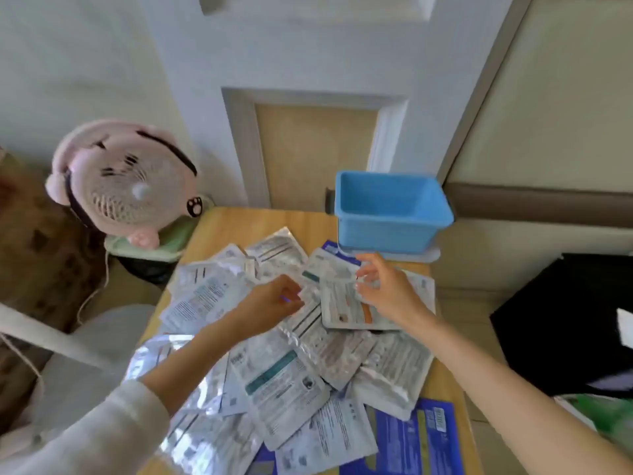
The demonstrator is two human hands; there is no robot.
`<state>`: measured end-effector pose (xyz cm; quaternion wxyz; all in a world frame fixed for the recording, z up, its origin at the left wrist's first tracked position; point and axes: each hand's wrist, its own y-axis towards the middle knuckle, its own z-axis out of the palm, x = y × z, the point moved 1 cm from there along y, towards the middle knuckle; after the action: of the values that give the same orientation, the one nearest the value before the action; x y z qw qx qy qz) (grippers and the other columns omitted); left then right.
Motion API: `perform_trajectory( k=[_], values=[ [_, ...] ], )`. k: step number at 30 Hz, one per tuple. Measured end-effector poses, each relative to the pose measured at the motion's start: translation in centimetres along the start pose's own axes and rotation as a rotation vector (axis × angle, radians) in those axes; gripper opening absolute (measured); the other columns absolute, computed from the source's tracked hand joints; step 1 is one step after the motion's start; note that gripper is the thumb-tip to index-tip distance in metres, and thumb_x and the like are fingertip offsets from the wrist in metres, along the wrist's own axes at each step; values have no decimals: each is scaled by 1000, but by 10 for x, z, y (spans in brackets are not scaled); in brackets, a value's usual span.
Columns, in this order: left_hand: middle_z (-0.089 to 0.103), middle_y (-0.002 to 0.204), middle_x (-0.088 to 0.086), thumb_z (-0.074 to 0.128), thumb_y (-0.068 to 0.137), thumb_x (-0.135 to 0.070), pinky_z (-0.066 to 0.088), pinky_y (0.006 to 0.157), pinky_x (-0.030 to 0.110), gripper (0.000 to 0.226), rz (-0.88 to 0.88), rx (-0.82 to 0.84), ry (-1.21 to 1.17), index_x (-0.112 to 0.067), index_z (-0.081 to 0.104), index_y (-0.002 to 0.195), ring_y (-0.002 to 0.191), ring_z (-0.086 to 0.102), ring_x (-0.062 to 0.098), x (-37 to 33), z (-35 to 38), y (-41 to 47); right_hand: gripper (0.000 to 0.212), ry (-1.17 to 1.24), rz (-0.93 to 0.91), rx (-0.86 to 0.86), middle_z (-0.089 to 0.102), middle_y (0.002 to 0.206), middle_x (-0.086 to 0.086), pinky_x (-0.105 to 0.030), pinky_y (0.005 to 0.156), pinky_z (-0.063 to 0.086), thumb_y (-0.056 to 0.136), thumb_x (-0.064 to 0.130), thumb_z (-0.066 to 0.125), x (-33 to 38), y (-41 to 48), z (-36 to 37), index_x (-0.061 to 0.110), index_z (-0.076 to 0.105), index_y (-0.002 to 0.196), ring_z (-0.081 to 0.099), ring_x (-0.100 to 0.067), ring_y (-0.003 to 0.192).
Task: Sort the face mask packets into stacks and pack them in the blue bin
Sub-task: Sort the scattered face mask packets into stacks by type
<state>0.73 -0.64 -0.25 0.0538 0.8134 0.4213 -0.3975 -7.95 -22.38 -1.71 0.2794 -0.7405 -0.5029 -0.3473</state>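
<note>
1. The right hand [387,289] pinches the top edge of the orange-marked packet [356,313], just in front of the blue bin [387,234]. Held by one slick edge, the packet may slide free and fall back into the heap.
2. The left hand [270,303], in front of the bin and to its left, curls its fingers at a silver packet [308,323]; blur hides whether it really grips. A pull here could drag overlapping packets along.
3. The face mask packets [284,371] lie unsorted across the table [219,228] in front of the bin, none visibly inside it. Those farthest left of the bin seem to overhang the table edge, and a sweeping forearm could knock them off.
4. The bin sits at the table's far corner, so a firm push could shift it over the edge.
5. Many packets look alike, so kinds may get mixed.
</note>
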Motion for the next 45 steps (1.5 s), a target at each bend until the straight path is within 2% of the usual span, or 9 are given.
perform_trajectory(
  k=[3, 7, 17, 19, 22, 25, 29, 41, 45],
  values=[
    [55, 120, 3, 62, 88, -23, 42, 90, 23, 37, 71, -68, 57, -11, 53, 122, 110, 54, 17, 30, 44, 12, 76, -294, -112, 141, 27, 151, 4, -41, 114, 22, 80, 42, 69, -42, -3, 27, 35, 28, 143, 19, -19, 141],
    [40, 142, 1, 63, 87, -27, 36, 102, 27, 49, 163, -106, 113, -14, 46, 131, 126, 44, 17, 51, 81, 26, 96, -550, -143, 279, -8, 158, 6, -55, 116, 6, 71, 62, 66, -85, -4, 51, 43, 11, 147, -7, -23, 145],
    [52, 135, -1, 60, 89, -31, 35, 98, 22, 44, 337, -289, 188, -17, 50, 129, 123, 48, 15, 51, 92, -33, 57, -465, -174, 46, 34, 151, 1, -42, 114, 28, 89, 41, 57, -84, -53, 66, 29, 38, 142, 30, -22, 139],
    [44, 142, 1, 59, 86, -43, 33, 108, 38, 53, 301, -314, 328, -22, 44, 133, 130, 39, 18, 62, 99, -53, 62, -422, -168, 37, 27, 153, 3, -47, 115, 22, 89, 45, 56, -81, -80, 77, 31, 32, 144, 21, -22, 143],
    [-1, 158, 1, 54, 70, -72, 2, 108, 67, 94, 84, -142, 626, -36, 12, 146, 145, -4, 28, 89, 106, -78, 81, -603, -162, 174, -2, 159, 7, -56, 116, 1, 80, 69, 46, -84, -122, 97, 42, 11, 148, -4, -19, 146],
    [-31, 152, 1, 28, 31, -97, -5, 103, 73, 132, -40, 63, 711, -44, -20, 142, 139, -28, 33, 110, 115, -95, 81, -726, -192, 187, -17, 156, 12, -53, 114, -15, 72, 80, 12, -99, -151, 118, 47, 1, 146, -17, -15, 145],
    [-35, 150, 3, 8, 36, -100, -5, 104, 72, 123, 46, -38, 738, -42, -27, 139, 137, -30, 33, 126, 128, -95, 77, -770, -225, 97, -20, 155, 13, -52, 114, -17, 73, 74, -5, -103, -156, 127, 47, -4, 145, -20, -14, 143],
    [-23, 155, 1, -4, 32, -100, -4, 103, 73, 125, 68, -142, 707, -45, -14, 144, 142, -21, 31, 116, 123, -59, 78, -738, -233, 93, -16, 156, 13, -49, 114, -17, 73, 75, -4, -107, -110, 114, 45, 1, 146, -14, -13, 145],
    [-21, 156, 1, -2, 32, -101, -5, 104, 72, 126, 86, -135, 679, -46, -12, 144, 142, -20, 30, 112, 115, -37, 49, -553, -239, 17, 28, 153, 8, -44, 118, 12, 95, 50, 36, -93, -93, 104, 35, 35, 142, 25, -14, 141]
  ],
)
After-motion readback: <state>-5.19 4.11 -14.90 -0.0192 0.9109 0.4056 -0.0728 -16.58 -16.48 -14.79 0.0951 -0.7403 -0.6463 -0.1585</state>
